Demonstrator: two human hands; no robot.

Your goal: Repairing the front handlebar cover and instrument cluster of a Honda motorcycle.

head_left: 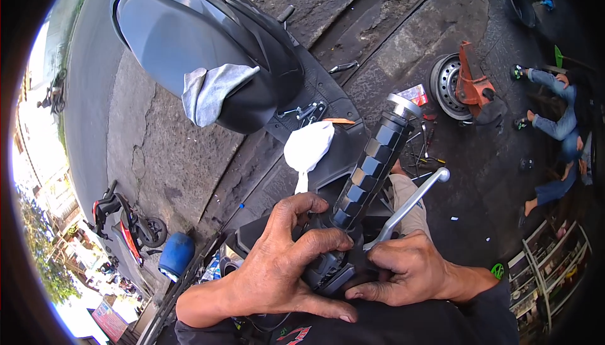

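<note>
A scooter handlebar with a black faceted grip (370, 175) rises in front of me, capped by a silver bar end (404, 105). Beside it a silver brake lever (413, 203) slants up to the right. My left hand (280, 260) is closed around the black switch housing (331, 269) at the grip's base, its thumb stretched along the near side. On the other side, my right hand (409, 269) has thumb and fingertips pressed together near the lever's pivot; whatever lies between them is hidden. A white cloth bag (309, 146) sits just beyond the left hand.
The scooter's dark seat (183, 42) bears a grey rag (214, 92). Small tools (309, 113) lie on its footboard, others (426, 143) on the ground. A wheel rim (446, 85) with an orange tool stands right. People sit far right, near a white rack (548, 269). Left is a blue drum (177, 253).
</note>
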